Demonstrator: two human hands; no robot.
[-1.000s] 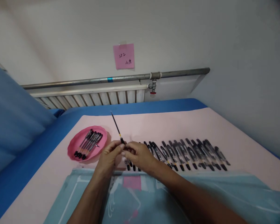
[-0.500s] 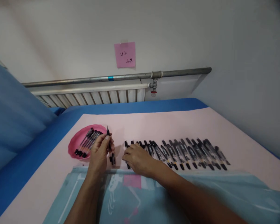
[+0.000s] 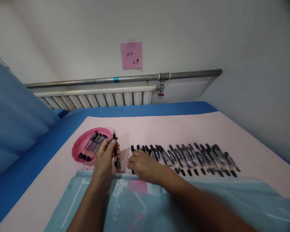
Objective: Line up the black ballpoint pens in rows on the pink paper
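Note:
My left hand (image 3: pixel 105 158) is closed around an uncapped black gel pen (image 3: pixel 114 137), which stands upright with its bare tip pointing up. Just below those fingers shows a dark cap-like piece with a clear part (image 3: pixel 118 164); whether the hand holds it is unclear. My right hand (image 3: pixel 143 165) rests at the left end of a row of black pens (image 3: pixel 183 156), its fingers bent and pressed together. One pen (image 3: pixel 132 149) shows at both ends beside and under that hand, and the fingertips' grip is hidden. Several pens (image 3: pixel 93 146) lie in a pink dish (image 3: pixel 77 143) left of my left hand.
A pale pink sheet (image 3: pixel 154 125) covers the blue surface (image 3: pixel 140 111). Light blue printed cloth (image 3: pixel 91 199) lies along the near edge. Behind are a radiator (image 3: pixel 94 98), a metal pipe (image 3: pixel 91 83) and a pink note (image 3: pixel 131 55). Blue fabric (image 3: pixel 14 112) hangs at left.
The view has shifted slightly. Both hands keep almost the same pose, with the pen still upright in my left hand and my right hand still on the row's left end.

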